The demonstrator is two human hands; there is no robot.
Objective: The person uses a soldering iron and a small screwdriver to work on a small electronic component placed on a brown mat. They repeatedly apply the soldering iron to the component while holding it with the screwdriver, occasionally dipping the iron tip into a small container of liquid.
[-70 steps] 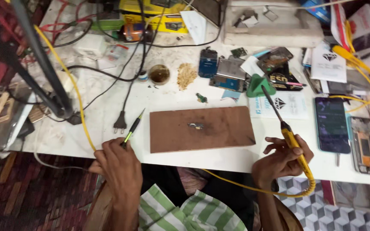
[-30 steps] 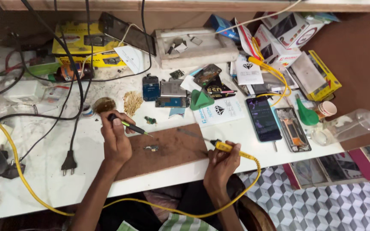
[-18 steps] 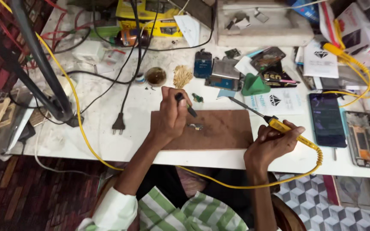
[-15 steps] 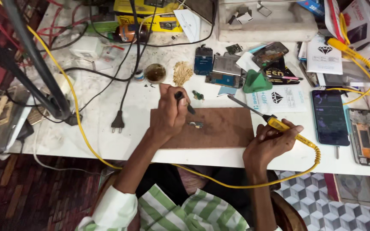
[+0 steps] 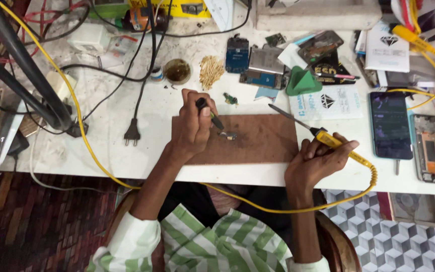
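My left hand [image 5: 191, 126] grips dark tweezers [image 5: 210, 114] whose tip presses on a small metal part [image 5: 229, 135] lying on a brown wooden board [image 5: 245, 138]. My right hand [image 5: 315, 161] holds a yellow-handled soldering iron [image 5: 323, 137] by its grip. The iron's thin tip [image 5: 273, 107] points up and left, above the board's right end and apart from the small part. Its yellow cable [image 5: 298, 206] loops under the table edge toward my lap.
Behind the board lie a round tin of flux [image 5: 177, 71], brass wool [image 5: 211, 71], opened phone boards [image 5: 258, 65], a green stand [image 5: 302, 82] and a black plug [image 5: 132, 134]. Two phones [image 5: 389, 125] lie right. A black lamp arm [image 5: 26, 70] stands left on the white table [image 5: 101, 156].
The view has shifted slightly. My left hand stays on the board with the tweezers on the small part. My right hand holds the iron in much the same place.
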